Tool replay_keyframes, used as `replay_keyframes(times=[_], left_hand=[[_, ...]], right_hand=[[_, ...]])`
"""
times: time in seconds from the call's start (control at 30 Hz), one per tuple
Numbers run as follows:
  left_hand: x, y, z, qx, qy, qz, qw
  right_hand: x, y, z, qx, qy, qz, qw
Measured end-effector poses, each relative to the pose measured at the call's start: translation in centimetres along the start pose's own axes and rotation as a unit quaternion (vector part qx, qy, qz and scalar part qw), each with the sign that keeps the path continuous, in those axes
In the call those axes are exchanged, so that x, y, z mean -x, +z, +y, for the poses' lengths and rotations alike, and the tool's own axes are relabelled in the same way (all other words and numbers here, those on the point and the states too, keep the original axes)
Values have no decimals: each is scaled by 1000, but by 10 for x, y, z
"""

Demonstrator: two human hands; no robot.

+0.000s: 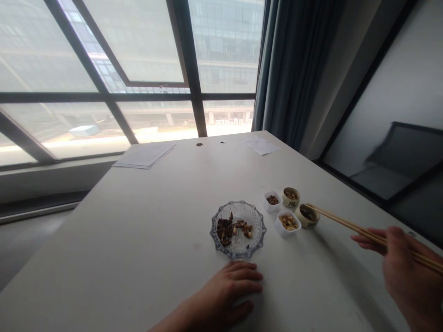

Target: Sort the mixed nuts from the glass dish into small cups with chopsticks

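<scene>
My right hand [404, 263] is closed around a pair of wooden chopsticks [349, 225]. Their tips are over a round cream cup [307, 216] with dark contents. Beside it stand another cream cup [290, 197] holding brown pieces, a white square cup [272, 201] of reddish-brown pieces and a white square cup [288, 224] of pale nuts. Left of these, a scalloped glass plate [238, 252] bears a pile of dark brown pieces [225, 230] and a few nuts. My left hand [235, 288] rests on the table just in front of the plate, fingers stretched out.
The white table [138, 249] reaches to large windows. Stacked papers [145, 155] lie at its far left, loose sheets [262, 145] at its far right, with two cable holes between. A dark curtain [287, 69] hangs behind the far right corner.
</scene>
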State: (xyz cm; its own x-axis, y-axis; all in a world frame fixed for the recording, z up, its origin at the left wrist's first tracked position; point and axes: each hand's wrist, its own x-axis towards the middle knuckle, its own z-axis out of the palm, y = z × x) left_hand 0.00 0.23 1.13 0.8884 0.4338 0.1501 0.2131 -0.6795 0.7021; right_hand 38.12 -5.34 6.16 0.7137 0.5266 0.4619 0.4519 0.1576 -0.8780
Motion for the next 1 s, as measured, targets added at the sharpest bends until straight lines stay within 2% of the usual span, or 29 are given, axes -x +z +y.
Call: replay_keyframes(times=[0.07, 0.13, 0.27, 0.4, 0.53, 0.73, 1.0], left_hand=[[0, 1, -1, 0, 4, 3, 1000], [1, 1, -2, 0, 7, 6, 1000], [1, 2, -2, -2, 6, 4, 1000], [1, 2, -1, -7, -1, 0, 1000], [1, 3, -3, -11, 2, -2, 1000], [2, 3, -3, -8, 6, 2, 1000], [0, 2, -1, -7, 2, 1, 1000]], right_hand=[[9, 11, -13, -8, 13, -40, 999], [21, 26, -24, -26, 24, -124, 992], [45, 64, -36, -72, 14, -297, 952], [56, 91, -34, -77, 4, -366, 928], [59, 100, -26, -72, 32, -371, 925], [67, 100, -17, -91, 88, -333, 934], [69, 92, -36, -83, 101, -256, 958]])
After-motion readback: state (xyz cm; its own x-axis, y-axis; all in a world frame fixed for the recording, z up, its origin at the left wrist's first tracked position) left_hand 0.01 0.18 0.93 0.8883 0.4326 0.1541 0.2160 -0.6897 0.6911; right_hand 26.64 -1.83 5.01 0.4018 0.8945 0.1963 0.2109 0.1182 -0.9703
